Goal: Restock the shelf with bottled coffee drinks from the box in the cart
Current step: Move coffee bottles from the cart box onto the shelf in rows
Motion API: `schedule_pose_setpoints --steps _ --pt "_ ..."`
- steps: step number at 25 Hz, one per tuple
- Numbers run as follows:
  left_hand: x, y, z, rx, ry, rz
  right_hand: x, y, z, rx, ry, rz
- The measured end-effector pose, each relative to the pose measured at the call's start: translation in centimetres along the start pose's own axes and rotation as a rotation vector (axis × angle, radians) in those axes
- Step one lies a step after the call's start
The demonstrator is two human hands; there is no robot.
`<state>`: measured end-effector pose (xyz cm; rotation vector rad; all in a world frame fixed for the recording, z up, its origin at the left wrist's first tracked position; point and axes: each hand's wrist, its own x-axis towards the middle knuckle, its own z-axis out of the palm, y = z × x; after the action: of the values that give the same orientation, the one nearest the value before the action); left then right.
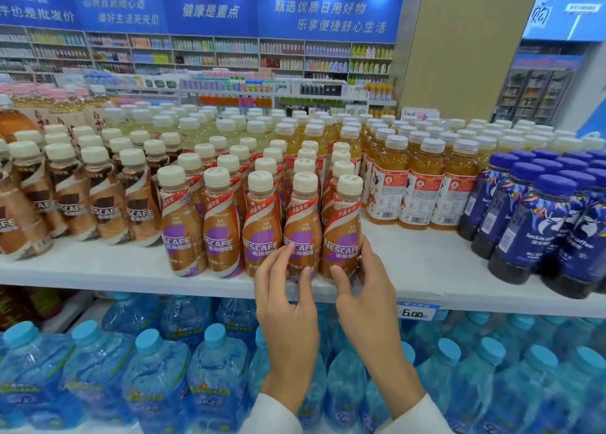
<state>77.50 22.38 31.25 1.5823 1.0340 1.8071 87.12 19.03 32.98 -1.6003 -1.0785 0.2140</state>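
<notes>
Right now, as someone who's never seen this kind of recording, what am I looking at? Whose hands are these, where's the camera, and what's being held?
There is no machine here: a person wears a camera on the head, and it looks forward and down at two bare hands. The right hand grips the rightmost brown-and-purple plastic coffee bottle, cream-capped, in the front row on the white shelf. The left hand lightly touches the neighbouring bottle. Further right stand orange drink bottles and dark blue coffee bottles. Big blue water bottles fill the shelf below.
</notes>
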Motion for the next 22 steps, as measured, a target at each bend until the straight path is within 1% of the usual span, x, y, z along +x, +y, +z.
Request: schedule_pose_setpoints --steps 4,12,16,19,22 --pt "0.1 -0.1 -0.2 0.0 -0.018 0.012 0.1 0.0 -0.1 0.006 -0.017 0.024" --pt "0.1 0.0 -0.3 -0.01 -0.042 0.013 -0.3 -0.3 0.3 -0.015 0.003 0.055" --pt "0.5 0.0 -1.0 0.011 -0.12 0.011 -0.4 -0.6 0.3 0.002 0.012 0.068" --pt "0.6 0.0 -1.9 0.026 -0.183 0.023 -0.9 -1.0 0.3 0.022 0.06 0.07" --pt "0.8 -0.4 -2.6 0.019 -0.234 0.052 -2.0 -0.5 0.6 -0.01 0.142 0.019"
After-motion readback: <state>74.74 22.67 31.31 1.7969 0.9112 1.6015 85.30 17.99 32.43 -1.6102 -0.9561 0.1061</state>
